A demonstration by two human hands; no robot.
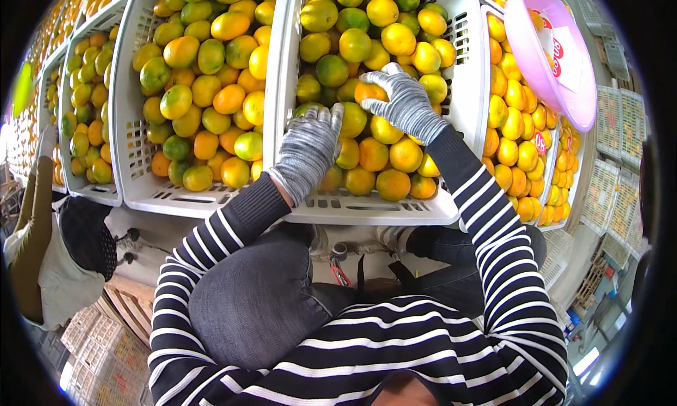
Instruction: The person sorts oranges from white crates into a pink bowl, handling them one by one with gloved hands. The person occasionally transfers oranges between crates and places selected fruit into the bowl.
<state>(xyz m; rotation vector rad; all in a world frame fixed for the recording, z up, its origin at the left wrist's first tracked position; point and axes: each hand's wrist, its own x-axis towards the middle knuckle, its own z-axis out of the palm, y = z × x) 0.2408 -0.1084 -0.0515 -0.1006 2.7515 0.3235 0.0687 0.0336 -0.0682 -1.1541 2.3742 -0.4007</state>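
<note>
Both my hands wear grey knitted gloves and are over a white plastic crate full of green, yellow and orange tangerines. My right hand has its thumb and fingers closed round an orange-coloured tangerine near the middle of the crate. On the crate's left side, my left hand is bent down among the fruit, its fingers pressed together. What those fingers hold, if anything, is hidden beneath the glove. A yellow-green tangerine lies between my two hands.
Another white crate of tangerines stands to the left. At the right, a pink basin with printed labels in it rests over a crate of fruit bearing red stickers. Red-handled pliers lie below, between my legs. A co-worker's arm shows at far left.
</note>
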